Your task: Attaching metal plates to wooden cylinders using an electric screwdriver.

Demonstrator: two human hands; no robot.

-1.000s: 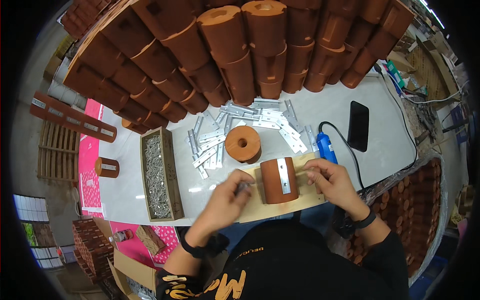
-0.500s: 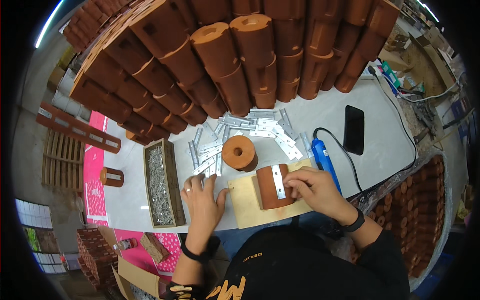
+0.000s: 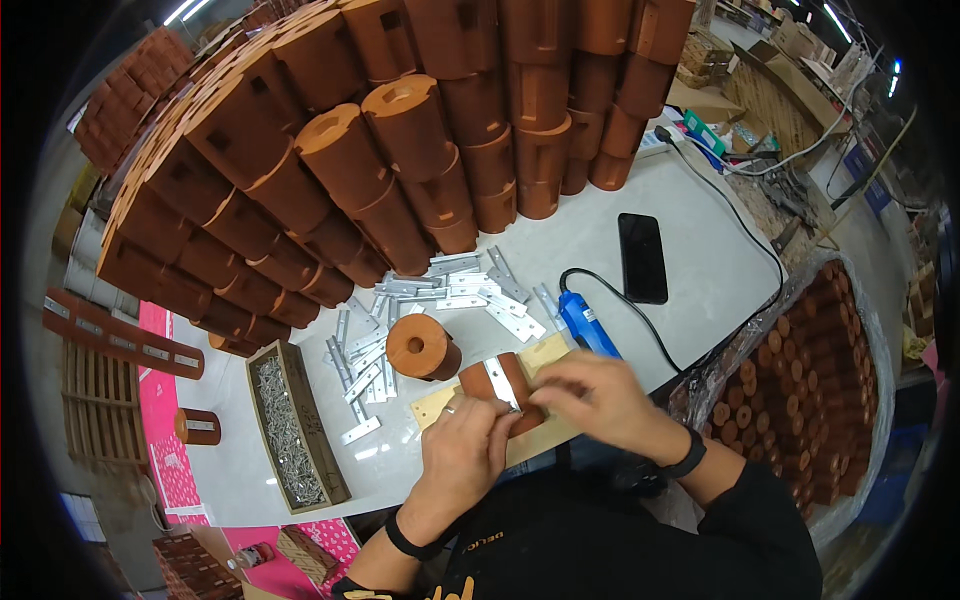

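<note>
A reddish-brown cylinder lies on its side on a thin yellowish board in front of me. A metal strip with holes is set along its upper face. At the strip's near end, my left hand is closed in a pinch; what sits between the fingertips is too small to make out. My right hand rests against the cylinder's right side, its fingers curled together and their contents hidden. Just beyond stands another cylinder upright, with a hole in its top.
Loose metal strips lie behind the upright cylinder. A wooden box of screws stands left. A blue corded tool and a black phone lie right. Stacked cylinders wall off the table's far side.
My left hand has moved right from the bare tabletop to the strip's near end. My right hand stays by the cylinder. The whole view has shifted and tilted.
</note>
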